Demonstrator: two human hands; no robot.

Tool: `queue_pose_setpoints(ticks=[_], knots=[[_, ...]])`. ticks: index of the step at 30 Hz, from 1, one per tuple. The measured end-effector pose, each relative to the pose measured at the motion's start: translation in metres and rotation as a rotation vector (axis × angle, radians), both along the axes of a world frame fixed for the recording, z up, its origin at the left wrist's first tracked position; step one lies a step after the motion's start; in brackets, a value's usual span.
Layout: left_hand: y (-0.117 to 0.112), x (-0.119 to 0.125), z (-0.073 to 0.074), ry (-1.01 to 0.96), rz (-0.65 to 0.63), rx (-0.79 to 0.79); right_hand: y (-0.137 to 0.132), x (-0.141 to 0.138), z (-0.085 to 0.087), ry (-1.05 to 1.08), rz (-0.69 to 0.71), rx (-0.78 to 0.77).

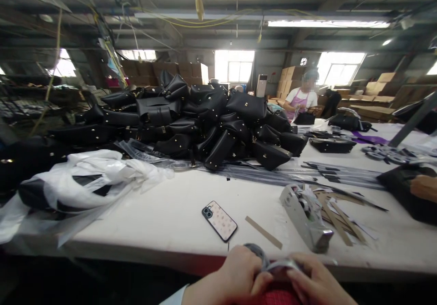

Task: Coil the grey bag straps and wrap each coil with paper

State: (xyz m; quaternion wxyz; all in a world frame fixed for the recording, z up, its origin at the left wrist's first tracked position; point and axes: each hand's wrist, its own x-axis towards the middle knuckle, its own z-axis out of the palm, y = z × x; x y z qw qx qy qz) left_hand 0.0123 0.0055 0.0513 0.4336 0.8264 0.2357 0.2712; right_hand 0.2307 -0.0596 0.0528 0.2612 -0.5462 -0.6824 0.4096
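Both my hands are low at the table's near edge, close together. My left hand [235, 275] and my right hand [316, 280] pinch a small crumpled piece of clear, greyish plastic film [273, 261] between them, with the fingers curled round it. Just beyond the hands lie a phone [219, 221] face down in a patterned case, a brown paper strip [263, 232] and a grey tape dispenser [305, 216] on the white table [164, 214].
A big heap of black handbags [205, 123] fills the table's middle. White plastic wrapping [92, 173] over a black bag lies at left. Brown strips [337, 214] lie by the dispenser. A person in a pink apron [302, 102] works at the far end. Cardboard boxes [293, 79] stand behind.
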Motion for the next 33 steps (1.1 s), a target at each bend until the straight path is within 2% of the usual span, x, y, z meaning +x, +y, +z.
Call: queue_pose_setpoints(ticks=[2,3,6,8,10,13,15,17,19,21,22,24,26,28,30,33], knots=[[-0.006,0.004,0.004,0.065,-0.060,-0.310,0.008,0.015,0.001,-0.100,-0.115,0.053],[-0.008,0.006,0.007,0.057,-0.076,-0.499,0.010,0.018,0.000,-0.130,-0.128,0.072],[-0.002,0.008,0.017,-0.121,-0.106,-1.023,0.009,0.014,-0.007,-0.090,-0.069,0.064],[0.010,0.003,0.022,-0.275,-0.125,-1.261,0.006,0.011,-0.015,-0.048,-0.079,0.050],[0.025,-0.006,0.028,-0.412,-0.132,-1.387,0.004,0.011,-0.024,-0.050,-0.134,0.061],[0.042,-0.016,0.040,-0.612,-0.058,-1.411,-0.001,0.004,-0.034,-0.069,-0.179,0.050],[0.049,-0.015,0.044,-0.749,0.074,-1.314,-0.007,-0.013,-0.033,-0.031,-0.100,-0.014],[0.052,-0.009,0.041,-0.853,0.290,-1.025,-0.016,-0.034,-0.023,0.041,0.068,-0.126],[0.048,-0.002,0.028,-0.782,0.442,-0.600,-0.024,-0.048,-0.006,0.141,0.206,-0.234],[0.039,0.001,0.012,-0.522,0.396,-0.248,-0.025,-0.045,0.012,0.251,0.183,-0.260],[0.032,0.002,0.005,-0.368,0.314,-0.143,-0.021,-0.037,0.019,0.276,0.125,-0.236],[0.017,0.000,-0.005,-0.119,0.146,-0.063,-0.008,-0.014,0.027,0.211,0.022,-0.151],[0.006,-0.002,-0.008,0.035,0.040,-0.162,0.006,0.008,0.025,0.034,-0.009,-0.051],[0.002,-0.004,-0.006,0.083,-0.046,-0.442,0.016,0.018,0.015,-0.135,-0.014,0.033],[0.005,-0.005,-0.003,0.001,-0.101,-0.799,0.018,0.017,0.003,-0.204,-0.014,0.062],[0.018,-0.007,0.001,-0.245,-0.137,-1.241,0.013,0.003,-0.012,-0.074,0.016,-0.015]])
